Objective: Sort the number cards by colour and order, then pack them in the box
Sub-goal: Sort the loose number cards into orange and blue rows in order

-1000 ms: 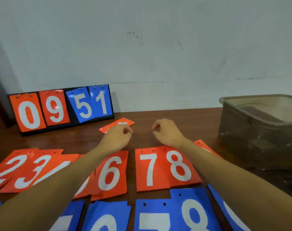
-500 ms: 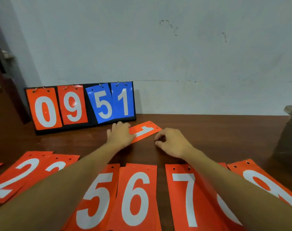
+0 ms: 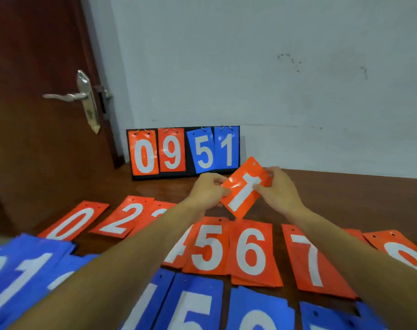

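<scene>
Both hands hold an orange card with a white 1 [image 3: 244, 186] tilted above the table. My left hand [image 3: 208, 190] pinches its left edge and my right hand [image 3: 277, 189] pinches its right edge. Below lies a row of orange cards: 0 [image 3: 71, 222], 2 [image 3: 123, 217], a part-hidden 3, a 4 mostly hidden by my left arm, 5 [image 3: 208, 246], 6 [image 3: 251, 252], 7 [image 3: 310, 260] and one more at the right edge [image 3: 400, 248]. Blue cards [image 3: 24, 265] lie in the row nearest me. The box is out of view.
A black flip scoreboard [image 3: 183, 151] showing orange 0 9 and blue 5 1 leans against the white wall at the back of the brown wooden table [image 3: 345, 194]. A dark wooden door with a metal handle [image 3: 69, 96] stands at the left.
The orange 1 card has been lifted off the table and is now held up by both hands. My view has swung left, so the door shows and the box has left the frame.
</scene>
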Available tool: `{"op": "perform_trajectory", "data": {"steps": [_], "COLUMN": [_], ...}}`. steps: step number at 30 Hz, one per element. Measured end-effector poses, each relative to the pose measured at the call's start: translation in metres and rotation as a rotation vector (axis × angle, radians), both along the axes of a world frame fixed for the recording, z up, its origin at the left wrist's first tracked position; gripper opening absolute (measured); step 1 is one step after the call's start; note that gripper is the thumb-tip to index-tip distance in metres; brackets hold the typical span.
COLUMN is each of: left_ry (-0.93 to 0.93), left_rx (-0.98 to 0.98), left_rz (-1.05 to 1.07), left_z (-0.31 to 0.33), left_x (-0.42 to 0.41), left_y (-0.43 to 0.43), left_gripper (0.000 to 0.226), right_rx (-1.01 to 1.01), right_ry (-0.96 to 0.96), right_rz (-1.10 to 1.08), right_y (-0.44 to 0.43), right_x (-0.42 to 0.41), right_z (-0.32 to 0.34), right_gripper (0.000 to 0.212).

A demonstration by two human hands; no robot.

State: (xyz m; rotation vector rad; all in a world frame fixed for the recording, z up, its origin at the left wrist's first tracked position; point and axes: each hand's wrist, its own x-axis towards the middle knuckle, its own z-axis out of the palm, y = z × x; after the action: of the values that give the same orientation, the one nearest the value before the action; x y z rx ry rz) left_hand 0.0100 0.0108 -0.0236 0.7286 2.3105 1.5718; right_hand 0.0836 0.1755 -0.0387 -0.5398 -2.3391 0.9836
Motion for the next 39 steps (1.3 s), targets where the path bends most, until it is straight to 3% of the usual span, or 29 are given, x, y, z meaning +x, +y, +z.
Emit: {"op": "perform_trajectory", "data": {"steps": [4, 8, 15, 20, 25, 30, 39], "left_ry": [-0.101, -0.145, -0.111, -0.092, -0.032, 0.066, 0.301], "left_rx": [0.065, 0.055, 0.015, 0.101, 0.005, -0.103, -0.527], "left_rz": [0.016, 0.049, 0.322, 0.514, 0.496, 0.433, 0.285], "left_z": [0.014, 0.018, 0.006, -0.01, -0.023, -0.028, -0.034], "left_x": [0.009, 0.01, -0.017, -0.05, -0.075, -0.085, -0.081], "left_y": [-0.069, -0.147, -0.247, -0.297, -0.303, -0.292, -0.288], "left_gripper": [0.015, 0.014, 0.017, 0.015, 0.03, 0.043, 0.042], "right_rx": [-0.156, -0.303, -0.28, 0.277, 0.555, 0.563, 0.547], "right_ry": [0.068, 0.073, 0.045, -0.238, -0.545, -0.548, -0.542], "right_rz": [0.04, 0.206, 0.367, 0.443, 0.597, 0.622, 0.645], "right_y": [-0.05, -0.111, -0.211, -0.238, -0.244, -0.229, -0.227], "right_x": [-0.005, -0.016, -0.061, -0.1, -0.12, -0.109, -0.093], "right_z": [0.01, 0.019, 0.022, 0.006, -0.012, -0.013, -0.013], "right_gripper": [0.03, 0.023, 0.017, 0.033, 0.058, 0.061, 0.057]}}
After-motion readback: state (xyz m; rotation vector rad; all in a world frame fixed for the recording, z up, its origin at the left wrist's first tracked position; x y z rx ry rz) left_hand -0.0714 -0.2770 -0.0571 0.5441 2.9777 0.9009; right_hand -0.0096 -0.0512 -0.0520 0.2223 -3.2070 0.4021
